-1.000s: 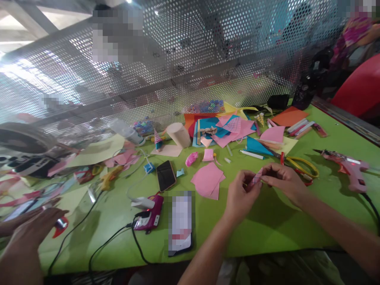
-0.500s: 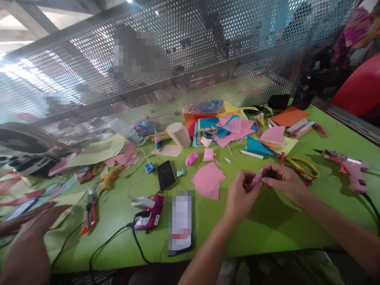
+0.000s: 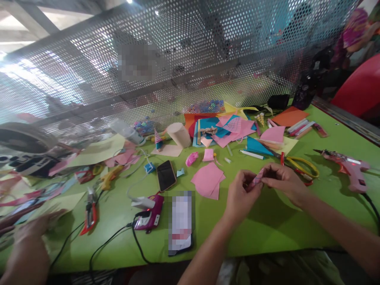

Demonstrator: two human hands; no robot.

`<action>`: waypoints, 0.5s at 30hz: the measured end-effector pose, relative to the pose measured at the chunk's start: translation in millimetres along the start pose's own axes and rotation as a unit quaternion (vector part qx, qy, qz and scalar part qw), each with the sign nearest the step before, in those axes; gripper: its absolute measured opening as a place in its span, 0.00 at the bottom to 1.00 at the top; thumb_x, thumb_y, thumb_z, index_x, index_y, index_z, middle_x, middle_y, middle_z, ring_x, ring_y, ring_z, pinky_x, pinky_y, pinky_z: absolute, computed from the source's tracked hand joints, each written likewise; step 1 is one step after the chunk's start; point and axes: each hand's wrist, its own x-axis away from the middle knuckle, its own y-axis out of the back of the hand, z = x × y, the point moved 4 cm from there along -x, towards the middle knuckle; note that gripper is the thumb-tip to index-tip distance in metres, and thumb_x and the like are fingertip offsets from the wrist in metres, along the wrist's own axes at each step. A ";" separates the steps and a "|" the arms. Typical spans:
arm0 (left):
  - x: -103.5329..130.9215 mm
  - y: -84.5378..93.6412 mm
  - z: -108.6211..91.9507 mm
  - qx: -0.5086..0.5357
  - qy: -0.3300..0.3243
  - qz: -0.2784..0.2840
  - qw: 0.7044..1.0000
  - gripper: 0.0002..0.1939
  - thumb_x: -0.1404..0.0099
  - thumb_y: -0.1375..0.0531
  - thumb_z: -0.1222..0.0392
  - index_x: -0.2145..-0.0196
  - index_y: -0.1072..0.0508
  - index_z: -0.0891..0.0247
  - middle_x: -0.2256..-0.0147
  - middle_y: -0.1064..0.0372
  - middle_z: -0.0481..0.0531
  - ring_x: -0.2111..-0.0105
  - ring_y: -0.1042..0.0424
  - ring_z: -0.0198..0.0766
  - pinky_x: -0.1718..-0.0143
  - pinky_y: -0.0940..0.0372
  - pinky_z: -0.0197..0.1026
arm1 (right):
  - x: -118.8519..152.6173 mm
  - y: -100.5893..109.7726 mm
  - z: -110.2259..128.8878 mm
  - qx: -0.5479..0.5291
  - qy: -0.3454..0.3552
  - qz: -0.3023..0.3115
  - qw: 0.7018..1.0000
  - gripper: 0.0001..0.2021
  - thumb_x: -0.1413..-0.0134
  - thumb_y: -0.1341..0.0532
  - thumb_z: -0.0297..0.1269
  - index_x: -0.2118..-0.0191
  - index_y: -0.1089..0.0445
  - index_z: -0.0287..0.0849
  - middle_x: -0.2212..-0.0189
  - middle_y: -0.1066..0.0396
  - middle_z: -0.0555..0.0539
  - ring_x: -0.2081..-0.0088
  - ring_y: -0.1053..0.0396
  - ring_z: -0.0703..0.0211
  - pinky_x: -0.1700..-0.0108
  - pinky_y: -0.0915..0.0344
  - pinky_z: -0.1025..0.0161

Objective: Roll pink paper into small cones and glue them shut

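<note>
Between both hands, above the green table (image 3: 267, 229), is a small rolled piece of pink paper (image 3: 257, 177) with dark crossed lines. My left hand (image 3: 242, 194) pinches its lower left end, and my right hand (image 3: 280, 180) pinches the upper right end. Much of the paper is hidden by the fingers. Left of my hands lie round-edged pink paper pieces (image 3: 208, 181). Behind my right hand rest scissors with yellow and red handles (image 3: 301, 167). A pink glue gun (image 3: 353, 170) lies at the far right.
A phone with a dark screen (image 3: 166, 175) and a purple plug strip (image 3: 150, 213) with cords lie left of centre. Red-handled pliers (image 3: 89, 213) are further left, near a co-worker's hand (image 3: 35, 229). Coloured papers (image 3: 221, 128) pile up before a perforated metal screen (image 3: 190, 51).
My two hands and the rolled pink paper look nearly unmoved. At the left, the co-worker's hands have shifted slightly over the pale paper.
</note>
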 end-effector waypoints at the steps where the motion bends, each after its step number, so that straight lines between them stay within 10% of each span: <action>1: 0.0 -0.2 -0.1 0.001 0.000 0.000 1.000 0.09 0.34 0.32 0.59 0.59 0.27 0.61 0.65 0.24 0.49 0.69 0.30 0.33 0.68 0.38 0.34 | 0.3 0.2 0.3 0.002 -0.003 0.000 1.000 0.13 0.50 0.23 0.44 0.64 0.22 0.44 0.68 0.22 0.49 0.65 0.26 0.58 0.62 0.32 0.62; 15: 0.2 -2.6 6.5 0.000 0.009 0.022 1.000 0.10 0.34 0.32 0.56 0.60 0.27 0.60 0.67 0.25 0.46 0.71 0.31 0.32 0.70 0.39 0.34 | 1.7 0.8 2.2 0.026 -0.022 0.003 0.999 0.17 0.50 0.23 0.48 0.59 0.22 0.44 0.68 0.23 0.49 0.67 0.30 0.59 0.65 0.34 0.62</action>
